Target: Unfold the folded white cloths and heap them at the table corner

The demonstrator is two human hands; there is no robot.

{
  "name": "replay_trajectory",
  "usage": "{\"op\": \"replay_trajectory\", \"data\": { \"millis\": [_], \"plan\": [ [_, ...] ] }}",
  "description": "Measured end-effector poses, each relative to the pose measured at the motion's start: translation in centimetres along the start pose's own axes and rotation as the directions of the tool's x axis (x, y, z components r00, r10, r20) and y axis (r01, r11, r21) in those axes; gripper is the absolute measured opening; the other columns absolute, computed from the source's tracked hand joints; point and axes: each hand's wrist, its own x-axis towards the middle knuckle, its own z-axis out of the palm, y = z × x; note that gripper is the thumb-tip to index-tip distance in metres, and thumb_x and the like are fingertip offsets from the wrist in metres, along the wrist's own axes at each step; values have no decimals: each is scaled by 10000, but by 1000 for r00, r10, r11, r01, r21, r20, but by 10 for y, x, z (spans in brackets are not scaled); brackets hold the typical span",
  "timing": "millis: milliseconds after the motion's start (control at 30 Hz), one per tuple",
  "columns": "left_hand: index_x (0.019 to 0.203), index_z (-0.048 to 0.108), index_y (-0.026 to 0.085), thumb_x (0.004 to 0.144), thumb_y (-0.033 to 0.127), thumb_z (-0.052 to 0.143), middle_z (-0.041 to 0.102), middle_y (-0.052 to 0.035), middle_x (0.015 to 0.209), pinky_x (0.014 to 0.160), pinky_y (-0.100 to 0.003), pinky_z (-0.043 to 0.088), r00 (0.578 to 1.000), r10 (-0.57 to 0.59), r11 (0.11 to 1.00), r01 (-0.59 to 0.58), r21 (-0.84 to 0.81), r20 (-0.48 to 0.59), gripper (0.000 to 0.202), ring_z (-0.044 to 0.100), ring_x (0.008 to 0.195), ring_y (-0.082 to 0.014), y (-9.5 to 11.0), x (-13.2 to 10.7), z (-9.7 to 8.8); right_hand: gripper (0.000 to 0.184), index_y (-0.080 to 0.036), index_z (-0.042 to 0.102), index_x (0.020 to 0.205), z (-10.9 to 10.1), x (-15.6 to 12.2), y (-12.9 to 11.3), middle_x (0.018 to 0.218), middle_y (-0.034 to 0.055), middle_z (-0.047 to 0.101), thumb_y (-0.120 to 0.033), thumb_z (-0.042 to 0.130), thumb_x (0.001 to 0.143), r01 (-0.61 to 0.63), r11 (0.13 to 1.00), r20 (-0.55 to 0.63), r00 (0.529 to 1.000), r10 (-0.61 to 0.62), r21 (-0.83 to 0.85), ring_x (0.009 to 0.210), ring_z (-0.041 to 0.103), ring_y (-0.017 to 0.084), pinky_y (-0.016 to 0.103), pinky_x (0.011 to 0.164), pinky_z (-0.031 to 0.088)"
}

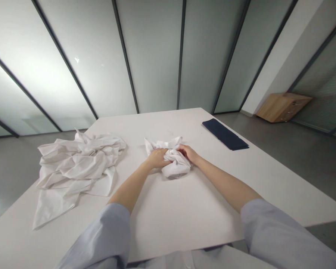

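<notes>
A white cloth (176, 170), bunched into a small bundle with a twisted, knot-like middle, lies on the white table in front of me. From the left, my left hand (157, 158) is on the bundle, its thumb and fingers closed around cloth beside the middle. My right hand (187, 152) pinches the cloth from the right with bent fingers; its fingertips are partly hidden in the folds. Loose cloth ends stick up behind both hands. Whether anything is wrapped inside the bundle cannot be seen.
A large crumpled heap of white cloth (78, 164) lies on the left of the table (184, 220), one corner spread toward me. At the right back is a folded dark blue cloth (225, 134). Beyond stand frosted glass panels (151, 56) and a wooden cabinet (282, 106).
</notes>
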Motion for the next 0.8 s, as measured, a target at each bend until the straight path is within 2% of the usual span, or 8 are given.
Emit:
{"op": "replay_trajectory", "data": {
  "millis": [133, 233, 300, 400, 500, 567, 700, 800],
  "plan": [
    [1082, 639, 203, 778, 439, 597, 696, -80, 1076, 881, -363, 483, 994, -44, 999, 44, -3, -97, 387, 634, 1010, -271, 2, 1, -21, 503, -203, 641, 610, -26, 0, -1, 635, 61, 684, -668, 503, 744, 97, 994, -367, 924, -110, -51, 673, 651, 211, 342, 756, 511],
    [1104, 619, 188, 752, 405, 631, 678, -82, 1068, 901, -359, 468, 939, -89, 994, 103, 23, -332, 414, 611, 1033, -273, -3, -8, -66, 468, -222, 577, 604, -41, 0, 1, 608, 64, 658, -645, 466, 769, 23, 997, -562, 825, -60, -72, 652, 641, 213, 352, 726, 519],
    [1139, 595, 183, 744, 418, 647, 657, -84, 1074, 912, -378, 457, 857, -125, 982, 178, 60, -499, 463, 592, 1050, -286, -11, -22, -107, 465, -230, 546, 621, -43, 0, 2, 626, 72, 658, -638, 408, 796, -42, 995, -603, 797, -22, -91, 666, 642, 221, 355, 695, 521],
    [1144, 576, 170, 753, 435, 655, 628, -80, 1089, 966, -423, 412, 729, -178, 935, 334, 116, -661, 479, 549, 1108, -309, -32, -52, -167, 464, -227, 548, 642, -40, -1, 3, 642, 82, 660, -640, 396, 789, -91, 976, -544, 838, -31, -196, 683, 644, 227, 335, 648, 506],
    [1146, 557, 128, 750, 455, 675, 600, -101, 1142, 1001, -481, 370, 639, -257, 846, 511, 151, -725, 527, 509, 1159, -338, -69, -81, -202, 460, -216, 562, 639, -35, -3, 3, 629, 79, 656, -645, 440, 753, -83, 966, -495, 868, -51, -244, 656, 633, 218, 321, 632, 489],
    [1190, 529, 93, 743, 488, 690, 592, -142, 1185, 993, -524, 368, 646, -391, 771, 619, 150, -656, 618, 501, 1174, -367, -100, -95, -207, 450, -213, 561, 632, -34, -3, 2, 616, 74, 649, -639, 465, 739, -74, 969, -502, 863, -56, -236, 630, 620, 207, 319, 628, 483],
    [1309, 472, 88, 645, 557, 762, 539, -227, 1318, 1014, -599, 325, 697, -662, 691, 710, 137, -275, 863, 459, 1237, -427, -150, -122, -184, 401, -213, 556, 620, -33, -3, -1, 584, 56, 628, -597, 520, 726, -71, 978, -513, 857, -41, -197, 594, 598, 193, 323, 606, 482],
    [1334, 470, 143, 664, 563, 736, 493, -189, 1389, 1071, -533, 302, 733, -587, 757, 647, 86, -343, 834, 415, 1303, -380, -159, -167, -172, 380, -222, 555, 611, -34, -6, -3, 571, 43, 610, -576, 540, 746, -85, 978, -505, 863, -24, -192, 587, 591, 193, 348, 619, 498]
  ]
}}
